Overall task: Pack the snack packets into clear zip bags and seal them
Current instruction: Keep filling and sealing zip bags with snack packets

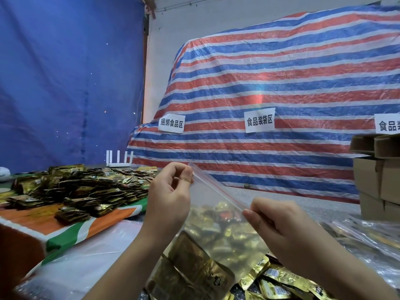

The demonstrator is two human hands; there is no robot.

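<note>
Tarpaulin (281,87) in red, white and blue stripes fills the background behind the clear plastic zip bag (216,204) and carries white paper labels (259,120) printed with black characters. Left of the bag, a desk under an orange, green and white cloth (71,230) holds a broad heap of gold and dark foil snack packets (82,187). Right of the bag stand stacked brown cardboard boxes (376,176). The bag itself is held up at the centre, gold packets showing through its lower part, its red zip line sloping down to the right. More loose gold foil packets (275,280) lie below the bag. The left hand (171,191) pinches the bag's upper left corner between curled fingers (186,175) and thumb. The right hand (275,219) pinches the zip strip's lower right end, fingers curled.
</note>
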